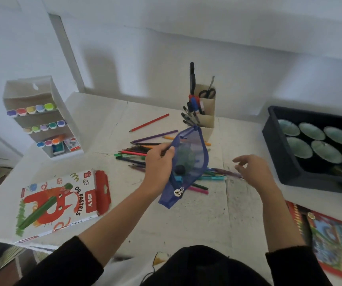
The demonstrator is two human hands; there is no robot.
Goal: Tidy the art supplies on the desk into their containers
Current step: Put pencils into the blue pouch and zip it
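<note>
- Left hand [159,162]: fingers and thumb curled round the long open edge of a blue mesh pouch [188,159], holding it up above the middle of the counter [197,219].
- Pouch hangs tilted, one end toward the far edge, zip tag at the lower near end. Seen through the mesh: a dark round item, a light blue item and a greenish blur that I cannot identify.
- Right hand [252,172]: fingers relaxed and slightly spread, holding nothing, raised just right of the pouch and apart from it.
- Loose pens and pencils [137,153] lie in a heap mid-counter, under and around the pouch; some stick out below it toward the right hand.
- One red pencil [149,122] lies alone, farther back than the heap.
- Cardboard pen holder [206,120] stands toward the far edge in stepped compartments: scissors [207,92] in the back one, a tall black-handled tool and markers in the next, dark pens leaning out of the front one.
- White marker rack [42,89], far left corner: three tiers of markers with coloured caps facing out.
- Oil pastels box [58,203] lies flat at the near left edge, red flap folded back.
- Dark tray [285,153], right edge: five pale green round dishes [311,131] in two rows.
- Colourful books [335,240] lie at the near right corner.
</note>
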